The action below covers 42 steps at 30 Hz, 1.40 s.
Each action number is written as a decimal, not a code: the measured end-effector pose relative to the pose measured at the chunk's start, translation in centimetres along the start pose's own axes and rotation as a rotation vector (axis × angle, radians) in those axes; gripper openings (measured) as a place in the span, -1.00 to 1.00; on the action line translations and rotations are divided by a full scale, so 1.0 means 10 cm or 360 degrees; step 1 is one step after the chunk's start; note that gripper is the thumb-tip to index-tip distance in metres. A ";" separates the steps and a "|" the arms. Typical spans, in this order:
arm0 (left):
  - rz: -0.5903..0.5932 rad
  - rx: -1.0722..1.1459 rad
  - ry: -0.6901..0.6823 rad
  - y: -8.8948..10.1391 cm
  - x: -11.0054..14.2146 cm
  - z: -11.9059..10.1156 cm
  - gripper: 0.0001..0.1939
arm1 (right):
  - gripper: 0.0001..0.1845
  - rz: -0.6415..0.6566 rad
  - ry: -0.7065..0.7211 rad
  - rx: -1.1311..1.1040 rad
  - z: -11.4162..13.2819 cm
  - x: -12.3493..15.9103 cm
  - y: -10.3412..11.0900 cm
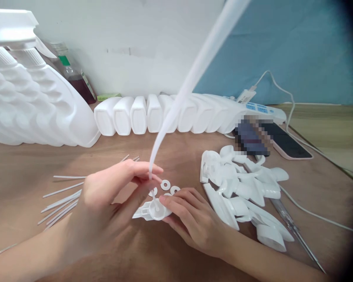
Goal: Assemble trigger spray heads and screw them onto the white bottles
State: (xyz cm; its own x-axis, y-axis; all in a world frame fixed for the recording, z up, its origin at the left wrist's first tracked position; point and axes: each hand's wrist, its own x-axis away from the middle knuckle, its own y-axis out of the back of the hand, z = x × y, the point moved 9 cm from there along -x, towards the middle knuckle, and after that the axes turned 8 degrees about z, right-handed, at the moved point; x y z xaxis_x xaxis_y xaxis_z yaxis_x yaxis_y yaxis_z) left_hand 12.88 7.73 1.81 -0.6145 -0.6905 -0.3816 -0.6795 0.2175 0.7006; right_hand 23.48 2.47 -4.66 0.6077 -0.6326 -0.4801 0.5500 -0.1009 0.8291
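Note:
My left hand (106, 199) pinches a long white plastic tube (191, 78) near its lower end; the tube rises steeply toward the camera. Its tip sits in the round opening of a white spray-trigger head (151, 211), which my right hand (191, 219) grips against the wooden table (23, 168). Three small white ring washers (165, 185) lie just beyond my fingers.
A pile of white trigger heads (244, 192) lies to the right, several loose tubes (61, 199) to the left. White bottles (164, 113) line the back; stacked bottles (23, 102) stand far left. A phone (285, 141), power strip (259, 109), cables and tweezers (294, 229) are on the right.

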 end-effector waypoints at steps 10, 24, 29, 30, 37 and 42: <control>0.0543 -0.0089 -0.0022 -0.44 0.01 0.00 -0.86 | -0.66 0.0059 -0.0056 0.0051 -0.01 0.02 -0.04; 0.0648 0.0058 0.0124 -0.54 0.06 0.10 -0.83 | -0.74 0.0017 -0.0023 0.0002 0.00 -0.01 -0.02; 0.0738 0.0151 0.0229 -0.62 0.05 0.15 -0.84 | -0.76 0.0081 -0.0093 0.0017 -0.01 -0.02 -0.01; 0.0769 0.0149 0.0249 -0.63 0.05 0.15 -0.83 | -0.76 0.0096 -0.0096 0.0018 -0.01 -0.03 -0.02; 0.0911 0.0285 0.0302 -0.60 0.01 0.15 -0.88 | -0.76 0.0054 -0.0061 0.0046 0.00 0.00 -0.02; 0.1039 0.0332 0.0355 -0.27 -0.14 0.32 -0.68 | -0.74 0.0001 -0.0026 0.0099 0.00 -0.01 -0.03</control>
State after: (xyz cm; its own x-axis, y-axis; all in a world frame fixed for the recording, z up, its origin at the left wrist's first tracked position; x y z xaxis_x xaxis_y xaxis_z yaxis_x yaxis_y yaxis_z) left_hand 14.23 10.30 -1.46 -0.8402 -0.4940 0.2235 -0.2775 0.7459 0.6055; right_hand 23.25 2.51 -4.82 0.5982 -0.6453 -0.4751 0.5126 -0.1476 0.8458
